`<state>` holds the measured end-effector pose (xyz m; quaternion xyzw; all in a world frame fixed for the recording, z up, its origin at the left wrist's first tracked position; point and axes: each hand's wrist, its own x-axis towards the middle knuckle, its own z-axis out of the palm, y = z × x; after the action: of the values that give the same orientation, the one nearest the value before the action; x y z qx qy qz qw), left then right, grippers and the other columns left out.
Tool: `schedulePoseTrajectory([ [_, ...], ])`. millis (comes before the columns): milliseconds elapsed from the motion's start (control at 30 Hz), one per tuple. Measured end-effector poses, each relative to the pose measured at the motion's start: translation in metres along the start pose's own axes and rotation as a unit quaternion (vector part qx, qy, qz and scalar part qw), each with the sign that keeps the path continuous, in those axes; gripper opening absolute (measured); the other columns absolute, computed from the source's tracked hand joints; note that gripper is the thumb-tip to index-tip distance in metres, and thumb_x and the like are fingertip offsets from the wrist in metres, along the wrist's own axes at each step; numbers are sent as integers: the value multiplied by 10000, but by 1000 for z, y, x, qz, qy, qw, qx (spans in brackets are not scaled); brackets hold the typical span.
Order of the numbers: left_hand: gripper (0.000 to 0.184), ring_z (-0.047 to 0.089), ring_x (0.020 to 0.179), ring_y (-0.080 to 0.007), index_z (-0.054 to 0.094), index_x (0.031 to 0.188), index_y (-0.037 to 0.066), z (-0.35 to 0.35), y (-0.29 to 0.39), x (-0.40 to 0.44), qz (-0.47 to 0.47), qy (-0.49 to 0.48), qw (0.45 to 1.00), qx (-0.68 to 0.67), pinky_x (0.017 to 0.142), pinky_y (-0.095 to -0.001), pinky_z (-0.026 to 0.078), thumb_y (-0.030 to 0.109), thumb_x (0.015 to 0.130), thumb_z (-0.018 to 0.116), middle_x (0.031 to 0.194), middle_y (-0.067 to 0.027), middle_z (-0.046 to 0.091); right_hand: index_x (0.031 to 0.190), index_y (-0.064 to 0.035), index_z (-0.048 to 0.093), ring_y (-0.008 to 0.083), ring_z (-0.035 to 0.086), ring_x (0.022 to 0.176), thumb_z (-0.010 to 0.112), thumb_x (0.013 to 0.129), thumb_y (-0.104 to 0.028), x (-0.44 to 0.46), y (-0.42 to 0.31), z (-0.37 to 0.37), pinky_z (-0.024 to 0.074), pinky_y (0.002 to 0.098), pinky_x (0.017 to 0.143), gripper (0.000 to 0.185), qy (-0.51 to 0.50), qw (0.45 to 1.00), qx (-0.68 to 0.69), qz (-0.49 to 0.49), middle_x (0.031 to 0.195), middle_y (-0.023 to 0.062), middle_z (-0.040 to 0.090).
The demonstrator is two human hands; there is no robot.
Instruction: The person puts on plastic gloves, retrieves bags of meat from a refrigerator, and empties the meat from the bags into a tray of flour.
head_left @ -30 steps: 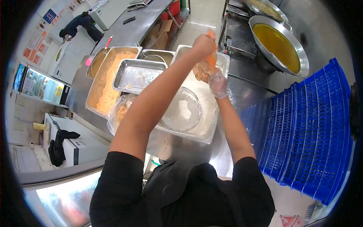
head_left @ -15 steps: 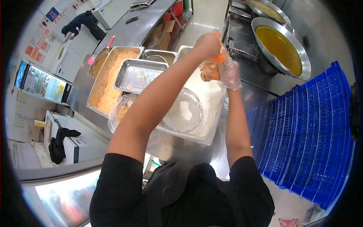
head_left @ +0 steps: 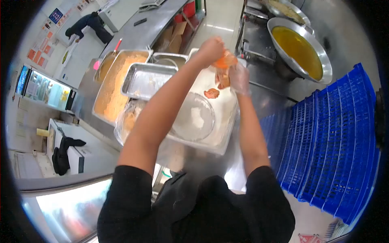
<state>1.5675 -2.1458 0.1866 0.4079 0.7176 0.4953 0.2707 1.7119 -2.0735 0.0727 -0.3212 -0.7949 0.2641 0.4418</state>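
My bare left hand (head_left: 212, 49) is closed on the upper part of a clear plastic bag (head_left: 225, 60) with orange-coated meat inside. The bag hangs tilted over a metal tray of white flour (head_left: 234, 121). Lower on the bag, my right hand (head_left: 240, 77), in a clear plastic glove, is closed around its side. Pale brown meat shows at the bag's lower end. One orange meat piece (head_left: 211, 93) lies on the flour just below. A round sieve (head_left: 194, 117) with a little flour on it rests in the same tray, partly behind my left forearm.
Left of the flour stand an empty-looking metal pan (head_left: 148, 80), a deep tray of orange crumb (head_left: 117, 91) and another plastic bag (head_left: 129, 121). At right are a wok of yellow oil (head_left: 298, 52) and stacked blue crates (head_left: 328, 141). A person (head_left: 91, 26) bends over a far counter.
Both hands and the bag have shifted left and slightly lower, my right hand slightly up the frame. A meat piece now lies on the flour beneath the bag.
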Motion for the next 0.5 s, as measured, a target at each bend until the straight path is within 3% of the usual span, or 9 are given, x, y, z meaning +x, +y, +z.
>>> schedulePoseTrajectory([
  [33, 238, 626, 808, -210, 640, 1096, 72, 1, -7, 0, 46, -6, 998, 49, 565, -395, 509, 195, 989, 467, 961, -106, 637, 824, -8, 677, 446, 651, 762, 620, 906, -210, 5, 6, 2, 519, 504, 686, 225, -100, 989, -102, -23, 752, 233, 654],
  [100, 243, 640, 840, -225, 638, 1108, 68, 0, -9, 6, 68, 29, 995, 61, 603, -405, 525, 197, 992, 467, 989, -114, 642, 801, 3, 669, 439, 646, 743, 628, 910, -232, 6, 5, -6, 524, 484, 669, 262, -32, 999, -36, -19, 738, 230, 648],
  [167, 245, 654, 854, -244, 631, 1114, 60, -14, 8, 3, 1, 108, 994, -15, 636, -413, 540, 202, 998, 468, 1013, -126, 647, 785, 0, 662, 398, 654, 711, 669, 888, -271, 11, -17, -13, 544, 438, 651, 290, 30, 997, 71, 30, 726, 223, 645],
  [233, 266, 669, 880, -260, 625, 1138, 50, -7, 5, -4, 83, 69, 989, 104, 648, -407, 555, 232, 1004, 485, 1034, -136, 654, 852, -24, 681, 410, 661, 709, 643, 915, -241, -3, -17, -16, 543, 460, 638, 229, -81, 992, -69, -70, 752, 220, 655],
  [267, 279, 676, 893, -269, 622, 1149, 45, -6, 6, -5, 128, 49, 977, 164, 654, -404, 562, 247, 1007, 493, 1045, -141, 658, 881, -33, 683, 415, 662, 713, 638, 919, -230, -6, -13, -11, 541, 468, 639, 206, -89, 992, -49, -71, 762, 221, 658],
  [300, 289, 674, 914, -276, 622, 1147, 34, -6, -1, -5, 112, 64, 986, 109, 687, -406, 562, 257, 1009, 501, 1054, -152, 657, 910, -42, 685, 420, 663, 718, 633, 923, -219, -10, -9, -6, 540, 476, 641, 185, -98, 992, -28, -72, 772, 222, 661],
  [367, 314, 670, 954, -290, 622, 1142, 12, -6, -17, 3, 87, 100, 991, -7, 753, -409, 563, 277, 1011, 516, 1072, -175, 657, 960, -52, 675, 427, 661, 740, 640, 913, -204, -24, 34, 38, 538, 484, 658, 163, -26, 981, 190, 18, 786, 226, 662],
  [467, 316, 664, 955, -291, 617, 1095, -10, 9, -3, -23, 101, 56, 989, 94, 824, -393, 539, 284, 1019, 528, 1051, -176, 644, 958, -54, 675, 400, 665, 750, 625, 905, -144, -45, 22, 26, 528, 478, 666, 115, -18, 999, 42, 23, 787, 204, 668],
  [500, 312, 649, 865, -264, 613, 1047, -15, 4, 0, -25, 198, 137, 964, 112, 800, -366, 530, 280, 1029, 513, 976, -156, 635, 967, -51, 673, 379, 672, 756, 620, 904, -131, -42, 20, 24, 526, 470, 674, 115, -29, 998, 22, 43, 787, 198, 667],
])
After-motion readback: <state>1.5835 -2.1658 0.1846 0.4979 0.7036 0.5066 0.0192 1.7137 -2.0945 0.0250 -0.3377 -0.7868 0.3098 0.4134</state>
